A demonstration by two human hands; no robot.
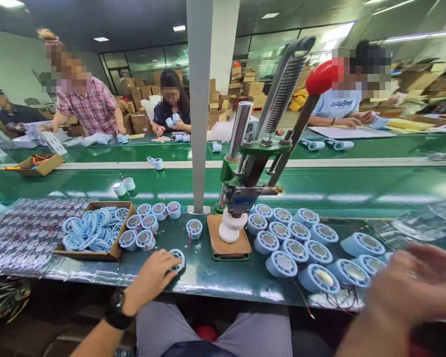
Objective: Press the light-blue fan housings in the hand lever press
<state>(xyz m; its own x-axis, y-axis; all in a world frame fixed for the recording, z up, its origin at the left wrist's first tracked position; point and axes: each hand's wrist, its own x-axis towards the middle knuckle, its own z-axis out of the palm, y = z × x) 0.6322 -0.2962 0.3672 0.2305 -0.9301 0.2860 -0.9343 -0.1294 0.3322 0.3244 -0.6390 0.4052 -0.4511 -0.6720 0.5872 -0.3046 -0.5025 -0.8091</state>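
Note:
My left hand (pixel 154 272), a dark watch on its wrist, has its fingers closed around a light-blue round housing (pixel 178 259) on the bench, partly hidden by the hand. My right hand (pixel 409 282) is raised at the right edge, smeared by motion, so its fingers cannot be read. Beside it stand several light-blue housings (pixel 321 278) with silvery discs on top and thin wires. Between the hands rises a hand press (pixel 245 193) with a red-knobbed lever; its white round head (pixel 231 225) is down at a brown pad (pixel 213 233).
Left of my left hand, a cardboard box (pixel 119 243) holds light-blue rings, with several housings (pixel 144 238) alongside. Patterned sheet material (pixel 26 233) covers the far left. Clear plastic (pixel 431 220) lies at the right. A grey post (pixel 200 109) stands behind; co-workers sit across the green conveyor (pixel 163 186).

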